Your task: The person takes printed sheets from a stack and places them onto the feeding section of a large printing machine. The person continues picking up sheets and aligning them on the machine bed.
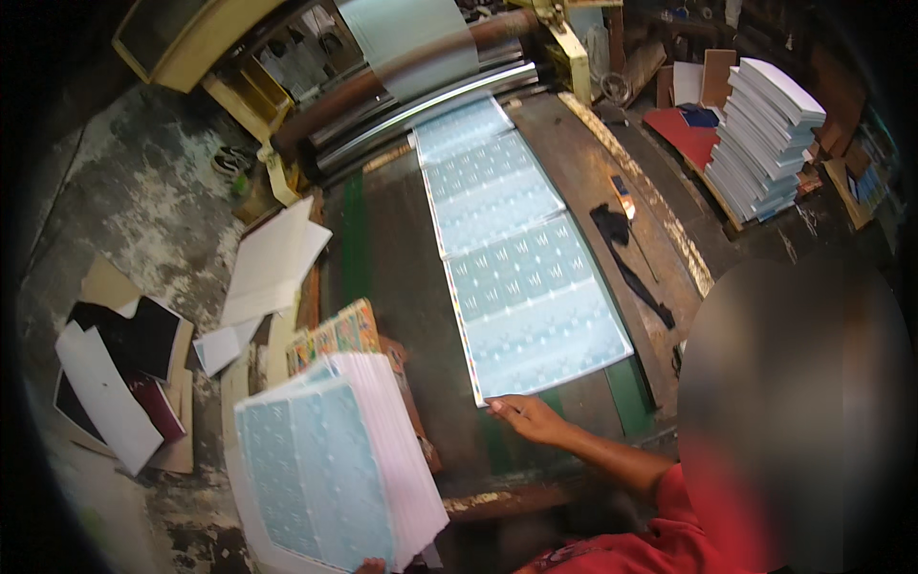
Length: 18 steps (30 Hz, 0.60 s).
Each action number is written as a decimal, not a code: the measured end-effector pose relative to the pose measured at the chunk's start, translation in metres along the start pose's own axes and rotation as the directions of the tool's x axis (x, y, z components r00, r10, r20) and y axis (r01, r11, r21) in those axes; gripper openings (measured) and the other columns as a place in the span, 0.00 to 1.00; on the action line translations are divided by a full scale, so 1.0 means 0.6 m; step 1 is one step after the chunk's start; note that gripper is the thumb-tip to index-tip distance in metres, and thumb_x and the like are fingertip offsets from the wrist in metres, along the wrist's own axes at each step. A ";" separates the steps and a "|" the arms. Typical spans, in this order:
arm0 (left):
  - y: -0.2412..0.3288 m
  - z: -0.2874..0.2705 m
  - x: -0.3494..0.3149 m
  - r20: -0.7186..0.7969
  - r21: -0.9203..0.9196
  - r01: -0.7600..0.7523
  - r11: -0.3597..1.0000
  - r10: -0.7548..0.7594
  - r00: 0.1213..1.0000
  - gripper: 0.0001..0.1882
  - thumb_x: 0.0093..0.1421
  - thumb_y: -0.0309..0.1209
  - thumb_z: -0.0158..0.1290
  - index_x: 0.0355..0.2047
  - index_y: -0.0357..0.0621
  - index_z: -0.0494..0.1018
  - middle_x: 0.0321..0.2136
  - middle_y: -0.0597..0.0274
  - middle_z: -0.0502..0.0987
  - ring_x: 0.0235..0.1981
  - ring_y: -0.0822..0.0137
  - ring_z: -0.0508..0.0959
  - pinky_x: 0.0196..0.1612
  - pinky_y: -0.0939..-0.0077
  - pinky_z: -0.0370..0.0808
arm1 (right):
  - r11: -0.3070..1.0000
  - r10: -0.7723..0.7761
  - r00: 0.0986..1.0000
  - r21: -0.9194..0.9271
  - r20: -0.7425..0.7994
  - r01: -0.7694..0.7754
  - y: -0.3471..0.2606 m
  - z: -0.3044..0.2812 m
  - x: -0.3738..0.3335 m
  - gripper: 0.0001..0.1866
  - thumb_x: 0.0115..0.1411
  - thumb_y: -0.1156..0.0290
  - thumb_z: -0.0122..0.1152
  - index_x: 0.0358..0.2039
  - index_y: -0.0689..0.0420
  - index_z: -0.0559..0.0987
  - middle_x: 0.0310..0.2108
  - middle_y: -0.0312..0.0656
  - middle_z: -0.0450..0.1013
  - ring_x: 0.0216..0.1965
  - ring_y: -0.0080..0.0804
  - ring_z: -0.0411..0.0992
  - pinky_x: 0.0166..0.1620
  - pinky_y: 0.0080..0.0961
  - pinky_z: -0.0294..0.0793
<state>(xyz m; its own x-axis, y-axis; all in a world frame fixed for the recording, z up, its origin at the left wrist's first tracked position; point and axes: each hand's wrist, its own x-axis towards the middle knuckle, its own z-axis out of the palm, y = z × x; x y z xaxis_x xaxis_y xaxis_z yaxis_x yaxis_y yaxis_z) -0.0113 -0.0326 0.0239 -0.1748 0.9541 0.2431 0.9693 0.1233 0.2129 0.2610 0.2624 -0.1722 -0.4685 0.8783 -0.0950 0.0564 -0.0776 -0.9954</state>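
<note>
At near edge of printed stack (330,469), left hand (371,566), grip unclear; co-worker's hand (524,417) pinches long sheet (535,287) by corner.

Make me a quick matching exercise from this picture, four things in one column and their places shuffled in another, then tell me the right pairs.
Things
1. Red-shirted co-worker's hand
2. Tall white paper stack
3. Black cloth-like strip
4. Blue-patterned stack

Places
A. Lower left of the picture
B. Just right of the row of printed sheets
C. At the near left corner of the row's closest sheet
D. Upper right of the picture

Pairs: 1-C, 2-D, 3-B, 4-A
</note>
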 end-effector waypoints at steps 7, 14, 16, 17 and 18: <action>-0.021 0.072 -0.013 -0.383 -0.270 -0.037 0.962 -0.072 0.921 0.21 0.71 0.39 0.42 0.40 0.29 0.73 0.36 0.48 0.71 0.41 0.51 0.72 0.47 0.59 0.68 | 0.918 0.053 0.981 0.378 0.184 -0.121 -0.019 0.051 -0.149 0.28 0.70 0.51 0.45 0.60 0.60 0.69 0.49 0.45 0.75 0.47 0.29 0.73 0.52 0.29 0.71; 0.066 0.030 -0.002 -0.356 -0.359 -0.446 0.820 0.322 0.878 0.14 0.50 0.26 0.57 0.39 0.45 0.80 0.39 0.59 0.79 0.45 0.53 0.76 0.52 0.54 0.68 | 0.798 -0.172 0.902 0.593 0.396 -0.108 -0.142 0.085 -0.280 0.38 0.64 0.50 0.56 0.66 0.60 0.58 0.50 0.46 0.72 0.46 0.28 0.73 0.49 0.26 0.74; 0.088 0.018 -0.007 -0.220 -0.318 -0.571 0.757 0.527 0.821 0.20 0.44 0.27 0.59 0.41 0.49 0.81 0.42 0.60 0.79 0.50 0.52 0.74 0.57 0.50 0.64 | 0.703 -0.149 0.907 0.687 0.393 -0.182 -0.120 0.083 -0.309 0.36 0.63 0.52 0.58 0.63 0.61 0.61 0.46 0.46 0.73 0.44 0.28 0.74 0.48 0.27 0.75; 0.089 0.018 -0.012 -0.157 -0.255 -0.639 0.726 0.621 0.768 0.22 0.42 0.29 0.59 0.43 0.50 0.82 0.45 0.61 0.79 0.54 0.53 0.73 0.60 0.48 0.61 | 0.641 -0.143 0.907 0.735 0.395 -0.219 -0.127 0.092 -0.321 0.34 0.62 0.53 0.58 0.61 0.61 0.62 0.45 0.46 0.74 0.43 0.28 0.74 0.47 0.28 0.75; 0.082 0.023 -0.015 -0.041 -0.191 -0.690 0.698 0.696 0.717 0.24 0.46 0.43 0.63 0.45 0.51 0.81 0.52 0.58 0.76 0.62 0.51 0.67 0.66 0.46 0.52 | 0.630 0.102 0.992 0.766 0.080 -0.127 -0.146 0.120 -0.336 0.28 0.61 0.55 0.61 0.53 0.62 0.69 0.38 0.44 0.75 0.37 0.28 0.76 0.41 0.30 0.78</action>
<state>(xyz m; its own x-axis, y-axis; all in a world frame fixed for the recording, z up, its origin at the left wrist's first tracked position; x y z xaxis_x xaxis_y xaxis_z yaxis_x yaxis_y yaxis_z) 0.0406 -0.0317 0.0193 0.5427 0.7585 0.3608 0.7643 -0.6241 0.1622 0.2870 0.0579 -0.0666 -0.5293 0.8252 -0.1972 -0.5805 -0.5217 -0.6252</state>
